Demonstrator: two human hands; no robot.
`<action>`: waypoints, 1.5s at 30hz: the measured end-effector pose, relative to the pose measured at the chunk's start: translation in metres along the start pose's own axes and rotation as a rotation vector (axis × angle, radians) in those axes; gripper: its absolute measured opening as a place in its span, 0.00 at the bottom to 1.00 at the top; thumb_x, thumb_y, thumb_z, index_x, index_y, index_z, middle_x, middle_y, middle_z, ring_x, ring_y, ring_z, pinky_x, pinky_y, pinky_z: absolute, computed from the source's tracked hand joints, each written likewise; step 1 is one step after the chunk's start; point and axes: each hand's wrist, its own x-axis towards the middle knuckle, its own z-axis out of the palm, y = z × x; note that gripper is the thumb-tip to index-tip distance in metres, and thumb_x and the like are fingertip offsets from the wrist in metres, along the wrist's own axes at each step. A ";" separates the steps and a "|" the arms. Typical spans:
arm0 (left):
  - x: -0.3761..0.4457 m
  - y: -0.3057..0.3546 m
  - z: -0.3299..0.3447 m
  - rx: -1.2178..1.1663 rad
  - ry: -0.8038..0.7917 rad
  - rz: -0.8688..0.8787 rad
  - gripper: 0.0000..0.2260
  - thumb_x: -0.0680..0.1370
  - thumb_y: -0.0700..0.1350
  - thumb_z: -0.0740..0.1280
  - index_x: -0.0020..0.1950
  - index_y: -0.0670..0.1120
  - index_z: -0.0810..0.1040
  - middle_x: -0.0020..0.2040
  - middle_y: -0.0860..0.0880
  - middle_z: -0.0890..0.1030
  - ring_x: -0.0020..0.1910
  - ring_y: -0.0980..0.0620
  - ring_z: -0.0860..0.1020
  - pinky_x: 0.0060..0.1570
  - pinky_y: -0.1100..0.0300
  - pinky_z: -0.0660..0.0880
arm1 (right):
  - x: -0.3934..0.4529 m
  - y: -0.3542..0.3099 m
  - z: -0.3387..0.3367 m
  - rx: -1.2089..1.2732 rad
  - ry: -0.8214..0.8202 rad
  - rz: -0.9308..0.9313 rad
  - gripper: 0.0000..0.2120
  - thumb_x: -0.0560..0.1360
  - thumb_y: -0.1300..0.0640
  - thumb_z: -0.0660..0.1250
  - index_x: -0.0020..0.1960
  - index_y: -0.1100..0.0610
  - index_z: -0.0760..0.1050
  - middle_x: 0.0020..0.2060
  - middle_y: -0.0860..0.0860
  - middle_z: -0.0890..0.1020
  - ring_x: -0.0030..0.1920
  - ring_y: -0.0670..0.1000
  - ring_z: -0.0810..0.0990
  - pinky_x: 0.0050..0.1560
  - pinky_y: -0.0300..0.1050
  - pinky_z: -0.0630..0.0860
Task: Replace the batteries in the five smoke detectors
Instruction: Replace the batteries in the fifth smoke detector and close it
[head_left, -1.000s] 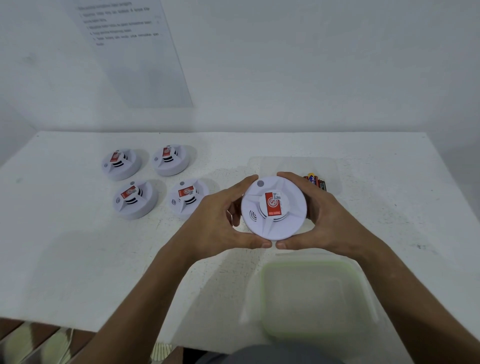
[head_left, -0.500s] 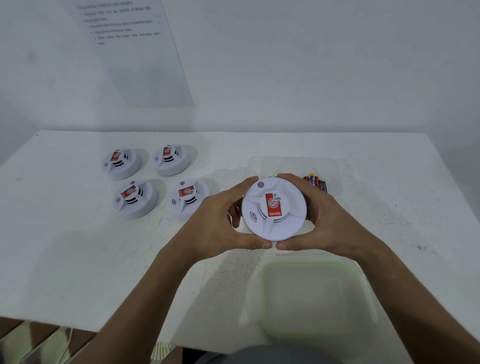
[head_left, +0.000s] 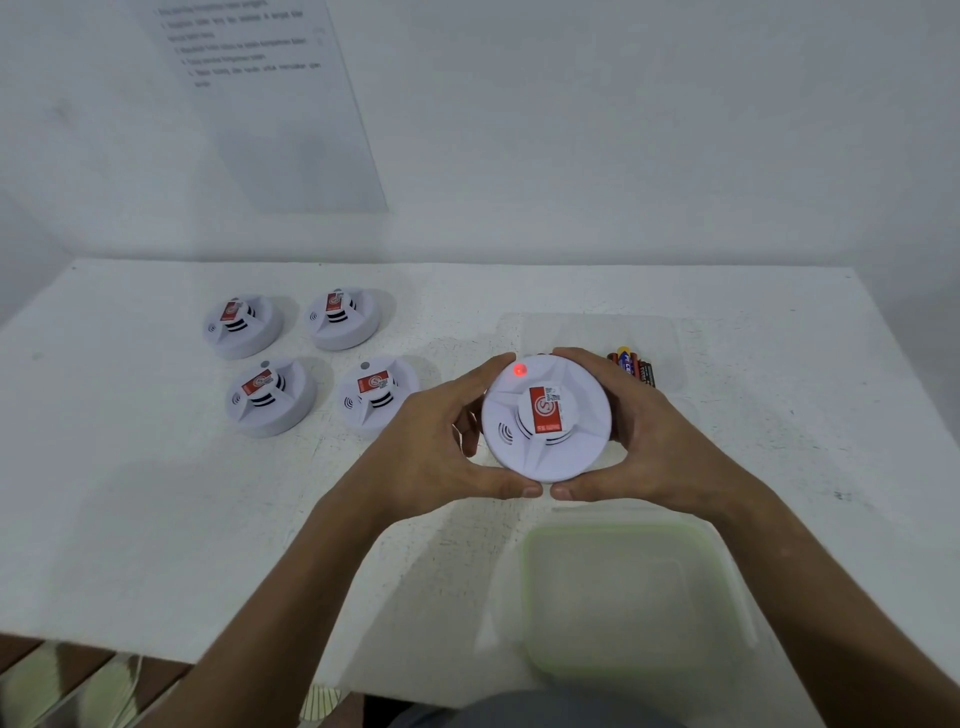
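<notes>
Left hand (head_left: 441, 447) and right hand (head_left: 660, 441) both grip fifth smoke detector (head_left: 545, 415) above bench (head_left: 130, 493), red lamp lit; four detectors (head_left: 311, 358) set aside; likely near finish

Both forearms reach forward from the lower edge of the view and converge toward the middle. Left hand (head_left: 441, 447) cupped, palm turned inward to the right, thumb stretched along the near side, fingers curled round the far left rim of the smoke detector (head_left: 545, 415) it grips. Right hand (head_left: 660, 441) mirrors it, palm facing left, fingers wrapped over the far right rim. The two thumb tips nearly meet at the near edge. Wrists bare, slightly bent.
</notes>
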 end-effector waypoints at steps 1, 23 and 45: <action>0.000 0.000 0.000 -0.004 0.002 -0.003 0.38 0.66 0.51 0.79 0.72 0.59 0.67 0.46 0.59 0.79 0.32 0.57 0.67 0.33 0.70 0.67 | 0.000 -0.001 0.000 0.001 0.000 0.000 0.47 0.62 0.64 0.83 0.75 0.53 0.64 0.68 0.48 0.75 0.68 0.52 0.75 0.63 0.57 0.78; 0.001 -0.003 -0.005 -0.036 0.001 0.018 0.36 0.66 0.46 0.80 0.71 0.54 0.69 0.42 0.65 0.77 0.33 0.60 0.69 0.34 0.73 0.67 | 0.007 -0.006 0.002 0.013 -0.016 0.000 0.46 0.62 0.63 0.83 0.74 0.51 0.64 0.66 0.42 0.75 0.67 0.49 0.75 0.62 0.54 0.78; 0.112 -0.098 -0.095 0.265 0.175 -0.335 0.25 0.63 0.48 0.80 0.58 0.49 0.78 0.50 0.53 0.81 0.48 0.52 0.80 0.40 0.65 0.75 | 0.223 0.022 0.008 -0.498 -0.111 0.145 0.35 0.58 0.57 0.85 0.61 0.58 0.75 0.55 0.54 0.75 0.55 0.54 0.74 0.52 0.47 0.76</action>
